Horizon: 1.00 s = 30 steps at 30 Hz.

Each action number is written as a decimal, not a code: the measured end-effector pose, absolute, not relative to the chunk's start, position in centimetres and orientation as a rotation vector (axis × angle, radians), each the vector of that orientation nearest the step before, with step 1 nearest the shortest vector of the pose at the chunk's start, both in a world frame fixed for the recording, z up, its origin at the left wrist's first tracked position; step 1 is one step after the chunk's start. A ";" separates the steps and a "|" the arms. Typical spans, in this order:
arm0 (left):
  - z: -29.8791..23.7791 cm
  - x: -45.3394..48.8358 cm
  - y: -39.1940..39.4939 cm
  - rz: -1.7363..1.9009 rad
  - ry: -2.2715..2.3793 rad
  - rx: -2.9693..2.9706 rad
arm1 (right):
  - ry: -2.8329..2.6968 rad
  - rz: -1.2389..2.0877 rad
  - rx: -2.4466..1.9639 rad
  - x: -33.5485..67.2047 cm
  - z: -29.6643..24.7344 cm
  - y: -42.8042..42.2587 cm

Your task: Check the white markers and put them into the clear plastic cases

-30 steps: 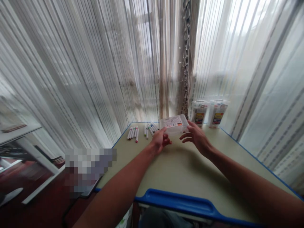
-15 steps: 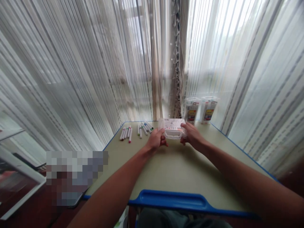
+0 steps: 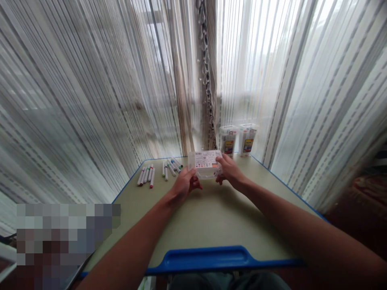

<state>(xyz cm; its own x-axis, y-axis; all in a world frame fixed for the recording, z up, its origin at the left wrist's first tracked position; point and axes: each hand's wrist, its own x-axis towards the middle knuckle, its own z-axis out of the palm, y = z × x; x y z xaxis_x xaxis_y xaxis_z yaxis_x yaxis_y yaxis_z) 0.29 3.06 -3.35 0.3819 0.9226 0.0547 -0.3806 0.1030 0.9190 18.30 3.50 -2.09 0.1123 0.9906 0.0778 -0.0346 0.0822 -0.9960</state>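
Between my hands is a clear plastic marker case (image 3: 207,161) with a printed label on its face, tilted toward me above the table. My left hand (image 3: 185,180) grips its lower left corner, thumb on the front. At the right edge, my right hand (image 3: 229,168) closes on the case with the thumb over the label. Left of my hands, white markers with coloured ends lie in two loose groups: one group (image 3: 146,175) farther left and another (image 3: 171,167) close to my left hand.
Two similar clear cases (image 3: 228,141) with coloured labels stand upright at the back right. The pale table (image 3: 193,225) has a blue rim with a moulded pen groove (image 3: 207,256) at the front. Striped sheer curtains hang behind. A blurred-out patch (image 3: 65,241) covers the lower left.
The view has turned slightly right, so everything sits farther left in the picture. Both hands keep hold of the case, whose tilt has changed a little. The markers and standing cases stay put.
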 end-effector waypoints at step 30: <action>-2.5 -0.7 4.2 1.231 0.699 1.041 | -1.288 0.993 -1.258 19.6 -2.3 3.7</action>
<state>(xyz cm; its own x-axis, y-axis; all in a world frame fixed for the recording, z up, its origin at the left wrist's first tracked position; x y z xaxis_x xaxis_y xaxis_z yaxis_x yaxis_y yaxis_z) -0.65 4.23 -2.47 0.2311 0.9677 0.1008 -0.4092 0.0027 0.9124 19.61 3.74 -2.25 0.0827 0.9892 0.1209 0.1350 0.1091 -0.9848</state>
